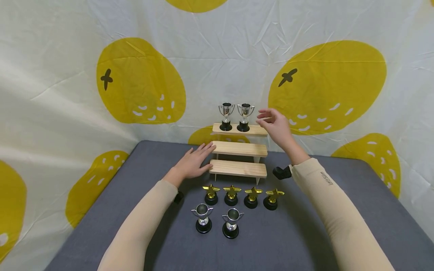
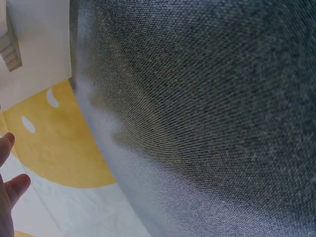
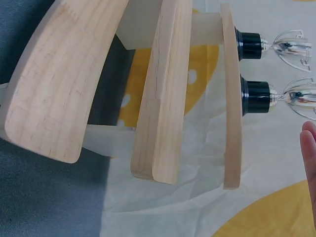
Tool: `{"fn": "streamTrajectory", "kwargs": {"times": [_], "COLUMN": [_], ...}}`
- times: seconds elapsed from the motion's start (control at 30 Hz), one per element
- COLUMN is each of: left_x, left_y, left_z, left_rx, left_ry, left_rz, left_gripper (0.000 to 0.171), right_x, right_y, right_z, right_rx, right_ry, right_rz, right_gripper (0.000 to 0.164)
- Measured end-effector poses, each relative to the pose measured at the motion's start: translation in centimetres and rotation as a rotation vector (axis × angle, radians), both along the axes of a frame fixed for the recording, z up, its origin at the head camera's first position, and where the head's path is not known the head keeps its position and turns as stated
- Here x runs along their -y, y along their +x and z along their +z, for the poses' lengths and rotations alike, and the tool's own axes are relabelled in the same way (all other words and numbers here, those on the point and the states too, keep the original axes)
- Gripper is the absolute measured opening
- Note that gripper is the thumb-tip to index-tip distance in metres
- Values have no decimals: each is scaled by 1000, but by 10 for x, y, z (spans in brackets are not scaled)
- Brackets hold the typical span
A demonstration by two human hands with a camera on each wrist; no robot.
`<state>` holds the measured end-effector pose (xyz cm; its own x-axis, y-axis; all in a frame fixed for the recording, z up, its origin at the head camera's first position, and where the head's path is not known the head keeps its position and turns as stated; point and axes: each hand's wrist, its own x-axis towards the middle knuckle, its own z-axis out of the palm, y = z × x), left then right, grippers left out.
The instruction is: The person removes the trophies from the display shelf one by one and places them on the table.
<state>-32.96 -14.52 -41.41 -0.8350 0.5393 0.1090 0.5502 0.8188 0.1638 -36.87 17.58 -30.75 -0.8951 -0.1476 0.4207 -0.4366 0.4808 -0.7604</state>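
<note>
A three-tier wooden stand (image 1: 239, 148) stands on the grey table with two silver cup trophies on its top tier: a left trophy (image 1: 226, 110) and a right trophy (image 1: 245, 111). My left hand (image 1: 193, 162) lies with fingers extended at the stand's left side, fingertips right at the end of the middle tier. Just right of the right-hand trophy, my right hand (image 1: 277, 127) is raised with fingers slightly bent and nothing in them. In the right wrist view, its fingertips (image 3: 308, 136) appear close beside a trophy cup (image 3: 301, 96).
In front of the stand is a row of several gold star trophies (image 1: 232, 194) on black bases. Nearer me stand two more silver cups, one left (image 1: 203, 218) and one right (image 1: 231, 224). A white cloth (image 1: 217, 71) with yellow fruit shapes hangs behind the table (image 1: 271, 241).
</note>
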Motion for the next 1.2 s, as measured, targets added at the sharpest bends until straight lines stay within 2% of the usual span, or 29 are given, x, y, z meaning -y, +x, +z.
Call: {"fn": "streamTrajectory", "kwargs": {"times": [0.27, 0.53, 0.8, 1.0, 1.2], "left_x": [-1, -2, -1, -1, -1], "left_y": [1, -1, 0, 1, 1], "left_z": [-1, 0, 1, 2, 2], "left_rx": [1, 7, 12, 1, 15], "left_ry": [2, -4, -11, -8, 0], "left_rz": [-2, -2, 1, 4, 8], "left_gripper": [72, 72, 73, 73, 73], "right_x": [11, 19, 28, 38, 48], "right_y": [-12, -22, -28, -32, -36], "right_z": [-1, -2, -1, -4, -6], "right_rx": [19, 82, 155, 167, 153], "right_ry": [-38, -92, -156, -217, -251], "right_rz": [-57, -129, -108, -88, -106], "right_gripper": [38, 44, 52, 57, 57]}}
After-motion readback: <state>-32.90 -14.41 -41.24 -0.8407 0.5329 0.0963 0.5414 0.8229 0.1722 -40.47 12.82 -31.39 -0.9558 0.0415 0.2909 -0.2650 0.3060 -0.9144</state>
